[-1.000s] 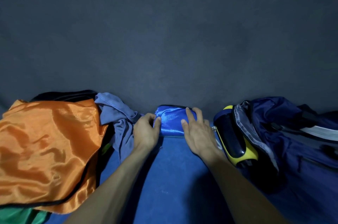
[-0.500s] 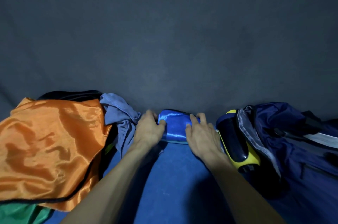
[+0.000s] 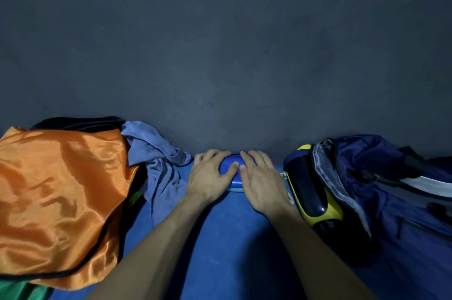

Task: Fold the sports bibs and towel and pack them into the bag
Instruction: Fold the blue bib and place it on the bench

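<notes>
A shiny blue bib (image 3: 234,172), folded into a small bundle, lies on the blue surface at the far edge. My left hand (image 3: 210,177) and my right hand (image 3: 263,181) press on it from both sides, thumbs almost meeting on top, so most of it is hidden. A crumpled orange bib (image 3: 61,197) with black trim lies at the left, a green one (image 3: 17,292) peeking out below it. A grey-blue towel (image 3: 156,165) is bunched between the orange bib and my left hand. The dark navy bag (image 3: 391,201) lies open at the right.
A yellow and dark bottle (image 3: 315,199) sits at the bag's mouth, close to my right wrist. A dark grey wall (image 3: 220,42) rises right behind the blue surface (image 3: 232,238). A white strip (image 3: 430,184) shows on the bag at the far right.
My hands have closed in toward each other over the blue bib, squeezing it into a narrower bundle; much less of it shows now.
</notes>
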### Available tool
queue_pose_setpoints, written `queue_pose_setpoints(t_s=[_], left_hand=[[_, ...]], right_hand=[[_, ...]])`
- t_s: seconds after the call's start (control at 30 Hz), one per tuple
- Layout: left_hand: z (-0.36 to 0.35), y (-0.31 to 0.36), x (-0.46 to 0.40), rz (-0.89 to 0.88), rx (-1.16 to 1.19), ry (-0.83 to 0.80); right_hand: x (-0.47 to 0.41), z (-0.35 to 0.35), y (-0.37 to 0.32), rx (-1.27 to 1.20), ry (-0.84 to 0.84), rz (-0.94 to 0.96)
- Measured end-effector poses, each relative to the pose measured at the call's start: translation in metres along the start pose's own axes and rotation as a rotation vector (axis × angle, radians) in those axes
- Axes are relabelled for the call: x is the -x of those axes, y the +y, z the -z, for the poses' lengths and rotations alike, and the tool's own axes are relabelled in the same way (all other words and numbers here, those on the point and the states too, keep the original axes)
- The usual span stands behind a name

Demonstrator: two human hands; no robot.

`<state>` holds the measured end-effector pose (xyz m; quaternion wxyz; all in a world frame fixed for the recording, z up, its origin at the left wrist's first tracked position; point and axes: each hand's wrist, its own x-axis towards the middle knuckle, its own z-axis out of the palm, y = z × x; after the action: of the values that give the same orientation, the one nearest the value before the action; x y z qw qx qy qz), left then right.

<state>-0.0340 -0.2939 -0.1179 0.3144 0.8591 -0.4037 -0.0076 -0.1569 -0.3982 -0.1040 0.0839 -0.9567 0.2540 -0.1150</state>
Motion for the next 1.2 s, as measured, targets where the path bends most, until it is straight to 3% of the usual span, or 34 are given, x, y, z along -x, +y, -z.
queue_pose_setpoints(t_s=[0.1, 0.2, 0.3, 0.47, 0.63, 0.8, 0.97, 1.03, 1.1, 1.2], left_hand=[[0.002, 0.000, -0.001, 0.036, 0.054, -0.028], [0.003, 0.002, 0.005, -0.050, -0.134, 0.029], [0.005, -0.001, 0.011, -0.174, -0.244, 0.160], [0.004, -0.007, 0.011, -0.106, -0.127, 0.083], [0.010, -0.002, 0.008, -0.098, -0.114, 0.026], [0.047, 0.009, 0.011, -0.207, -0.089, 0.057], [0.133, 0.021, 0.035, -0.304, -0.072, 0.177], [0.170, 0.010, 0.062, -0.228, -0.147, 0.270], [0.194, -0.011, 0.100, -0.032, -0.373, 0.315], [0.203, -0.040, 0.146, 0.333, -0.706, 0.061]], right_hand=[[0.000, -0.001, -0.001, -0.149, 0.026, -0.049], [0.000, -0.002, -0.001, -0.192, 0.016, -0.074], [0.000, -0.003, -0.001, -0.107, 0.025, -0.075], [0.002, 0.000, -0.011, 0.151, 0.052, -0.098], [0.005, -0.001, -0.012, 0.186, -0.015, -0.089], [0.009, 0.013, -0.020, 0.189, 0.025, -0.076], [0.028, 0.035, -0.064, 0.038, 0.047, 0.066], [0.040, 0.040, -0.083, -0.036, 0.047, 0.131], [0.051, 0.040, -0.095, -0.098, 0.043, 0.175], [0.067, 0.039, -0.102, -0.154, 0.047, 0.197]])
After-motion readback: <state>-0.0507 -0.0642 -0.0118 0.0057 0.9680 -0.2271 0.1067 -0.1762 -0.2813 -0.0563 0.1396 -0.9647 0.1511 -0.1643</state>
